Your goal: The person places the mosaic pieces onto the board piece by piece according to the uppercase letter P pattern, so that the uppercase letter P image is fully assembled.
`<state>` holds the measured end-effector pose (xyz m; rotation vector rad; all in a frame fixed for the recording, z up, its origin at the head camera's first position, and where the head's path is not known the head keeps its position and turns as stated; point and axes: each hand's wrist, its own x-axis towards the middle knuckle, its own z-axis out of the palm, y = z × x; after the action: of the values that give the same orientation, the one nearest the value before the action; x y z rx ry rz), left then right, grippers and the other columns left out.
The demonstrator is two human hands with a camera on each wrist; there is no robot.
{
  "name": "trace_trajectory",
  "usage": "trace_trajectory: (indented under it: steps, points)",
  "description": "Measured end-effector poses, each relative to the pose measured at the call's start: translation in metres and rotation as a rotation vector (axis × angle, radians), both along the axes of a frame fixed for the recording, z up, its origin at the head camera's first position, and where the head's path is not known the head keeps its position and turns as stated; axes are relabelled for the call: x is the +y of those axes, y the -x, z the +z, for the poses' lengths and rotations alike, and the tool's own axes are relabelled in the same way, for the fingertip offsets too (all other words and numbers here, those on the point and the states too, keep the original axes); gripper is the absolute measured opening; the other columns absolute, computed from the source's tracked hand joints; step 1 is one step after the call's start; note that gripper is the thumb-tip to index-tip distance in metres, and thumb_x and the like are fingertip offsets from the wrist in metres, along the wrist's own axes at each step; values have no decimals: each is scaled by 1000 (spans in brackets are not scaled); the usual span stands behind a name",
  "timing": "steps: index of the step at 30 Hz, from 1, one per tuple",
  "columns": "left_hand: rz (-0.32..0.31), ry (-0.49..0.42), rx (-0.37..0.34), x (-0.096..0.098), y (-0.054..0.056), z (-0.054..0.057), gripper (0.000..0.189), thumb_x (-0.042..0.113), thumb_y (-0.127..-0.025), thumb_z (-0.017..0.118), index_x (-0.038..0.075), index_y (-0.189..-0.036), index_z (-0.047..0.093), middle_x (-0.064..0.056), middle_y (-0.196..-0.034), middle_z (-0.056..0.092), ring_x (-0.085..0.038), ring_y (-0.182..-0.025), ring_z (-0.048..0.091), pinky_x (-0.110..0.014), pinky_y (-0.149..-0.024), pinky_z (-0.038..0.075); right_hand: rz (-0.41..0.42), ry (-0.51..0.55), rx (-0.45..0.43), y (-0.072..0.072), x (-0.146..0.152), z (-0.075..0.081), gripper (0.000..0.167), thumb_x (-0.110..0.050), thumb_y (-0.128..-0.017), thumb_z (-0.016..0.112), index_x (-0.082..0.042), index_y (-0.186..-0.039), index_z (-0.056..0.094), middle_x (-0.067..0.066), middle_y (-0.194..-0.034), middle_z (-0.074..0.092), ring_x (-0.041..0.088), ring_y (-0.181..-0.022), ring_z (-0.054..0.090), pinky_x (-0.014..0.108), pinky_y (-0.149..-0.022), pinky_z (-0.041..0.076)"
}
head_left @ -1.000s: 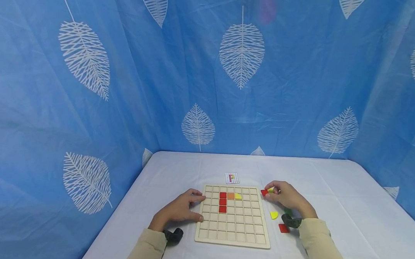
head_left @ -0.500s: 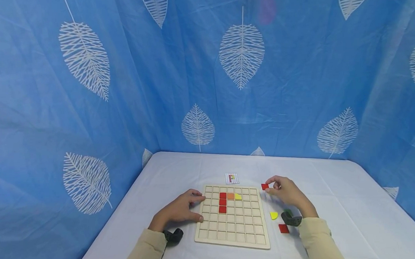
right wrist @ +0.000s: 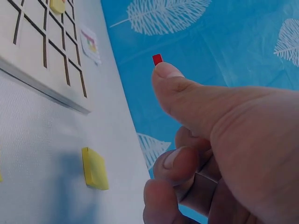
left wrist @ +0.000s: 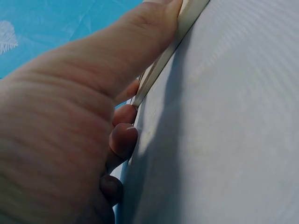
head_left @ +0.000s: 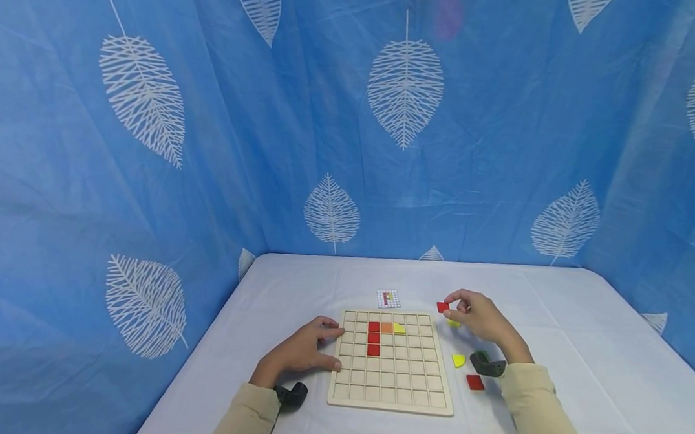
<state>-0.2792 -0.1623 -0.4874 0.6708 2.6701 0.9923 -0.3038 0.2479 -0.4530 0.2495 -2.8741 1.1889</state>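
Note:
A pale wooden grid board [head_left: 389, 377] lies on the white table. Three red square tiles [head_left: 373, 338] fill a column in it, with an orange tile [head_left: 386, 328] and a yellow piece [head_left: 399, 329] to their right. My left hand [head_left: 299, 347] touches the board's left edge with spread thumb and fingers; in the left wrist view the thumb rests along that edge. Beyond the board's right edge, my right hand [head_left: 479, 316] pinches a red square tile [head_left: 442, 307] between thumb and finger, held above the table. Only a corner of this red tile [right wrist: 157, 59] shows past the thumb in the right wrist view.
A small pattern card [head_left: 388, 298] lies behind the board. To the right are a loose yellow piece [head_left: 454, 324], a yellow rounded piece [head_left: 458, 360] and a red tile [head_left: 474, 382]. The wrist camera [head_left: 486, 364] partly hides something green. Blue curtains [head_left: 485, 172] surround the table.
My right hand has lifted the red tile and moved slightly away from me, uncovering more of the yellow piece below it. The left hand stays at the board's edge.

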Motion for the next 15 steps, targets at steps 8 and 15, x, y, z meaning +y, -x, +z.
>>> trace_trajectory:
  steps: [8,15]
  points:
    - [11,7,0,1,3,-3,80,50,-75,85,24,-145,56,-2,-146,45,-26,-136,45,-51,-112,41,-4,-5,8,-2,-4,3,32,-22,-91,74,-8,-118,64,3,-75,46,18,-62,42,28,-51,37]
    - [4,34,24,2,6,-9,80,54,-76,83,28,-145,55,-2,-147,44,-27,-140,42,-53,-114,38,0,20,7,-2,-12,4,30,-21,-91,75,-8,-116,64,4,-75,46,17,-62,43,28,-52,37]
